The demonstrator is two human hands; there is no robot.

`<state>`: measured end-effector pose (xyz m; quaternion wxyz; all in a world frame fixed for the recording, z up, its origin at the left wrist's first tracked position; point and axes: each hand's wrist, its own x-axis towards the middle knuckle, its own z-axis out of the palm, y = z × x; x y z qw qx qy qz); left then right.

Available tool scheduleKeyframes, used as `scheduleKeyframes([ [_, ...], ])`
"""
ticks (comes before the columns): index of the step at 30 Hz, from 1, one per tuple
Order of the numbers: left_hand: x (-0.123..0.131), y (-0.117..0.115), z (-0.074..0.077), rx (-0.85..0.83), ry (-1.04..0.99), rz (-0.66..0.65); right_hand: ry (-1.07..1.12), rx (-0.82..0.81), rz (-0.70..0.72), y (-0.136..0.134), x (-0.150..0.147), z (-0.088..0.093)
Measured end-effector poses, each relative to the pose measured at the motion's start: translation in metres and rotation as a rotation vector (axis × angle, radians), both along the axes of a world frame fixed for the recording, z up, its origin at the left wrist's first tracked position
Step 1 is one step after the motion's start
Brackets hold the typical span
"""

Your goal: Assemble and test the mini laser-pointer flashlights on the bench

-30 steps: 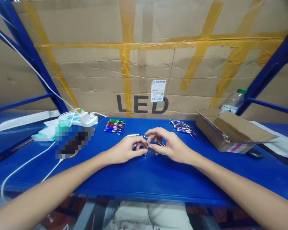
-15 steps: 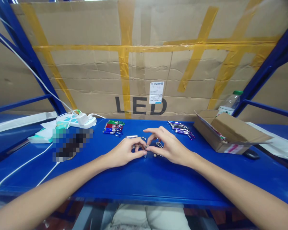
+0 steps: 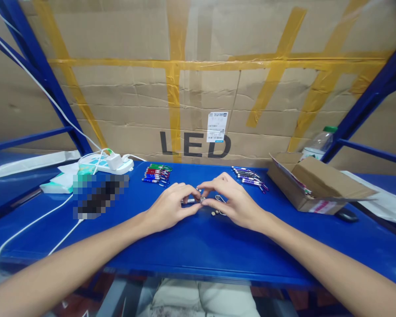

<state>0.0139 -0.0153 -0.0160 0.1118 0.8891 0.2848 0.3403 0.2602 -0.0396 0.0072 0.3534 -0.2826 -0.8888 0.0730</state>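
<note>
My left hand [image 3: 173, 207] is closed in a pinch, with a slim silver metal tube [image 3: 188, 200] showing between its thumb and fingers. My right hand [image 3: 232, 200] meets it from the right, thumb and forefinger pinching a small round silver piece [image 3: 203, 199] at the tube's right end. Whether the two parts touch is hidden by the fingertips. Beneath my right hand lies a silver wire loop or clip [image 3: 220, 199]. A few small button-like discs [image 3: 213, 213] rest just below its thumb. Another small round metal piece [image 3: 198, 189] shows behind the fingertips.
Green, red and blue pen-like metal pieces with clips [image 3: 156, 174] lie in a row at back left; purple and black ones [image 3: 249, 178] at back right. An open cardboard box [image 3: 297, 185] stands right, a dark mouse-like object [image 3: 346, 215] beside it. A power strip [image 3: 119, 166] and cables occupy the left.
My left hand has shifted slightly up, and the silver tube that lay behind it no longer shows there. The dark tip below the fingers is out of sight. My right hand's fingers have drawn together.
</note>
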Motion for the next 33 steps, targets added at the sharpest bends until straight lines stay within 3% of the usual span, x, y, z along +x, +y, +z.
scheduleKeyframes([
  [12,-0.003,0.000,0.011,0.070,-0.117,-0.036,-0.029,0.178,-0.016,0.003,0.007,0.008],
  [20,-0.004,0.004,0.006,0.033,-0.105,-0.004,-0.142,0.229,0.036,0.002,0.004,0.004],
  [27,-0.005,0.006,0.006,0.005,-0.133,0.000,-0.067,0.270,-0.025,0.004,0.004,0.006],
  [30,-0.005,0.006,0.006,0.035,-0.140,-0.023,-0.116,0.237,-0.054,0.006,0.008,0.008],
  [33,-0.005,0.008,0.004,-0.009,-0.162,-0.015,-0.264,0.066,-0.001,0.007,0.013,0.011],
])
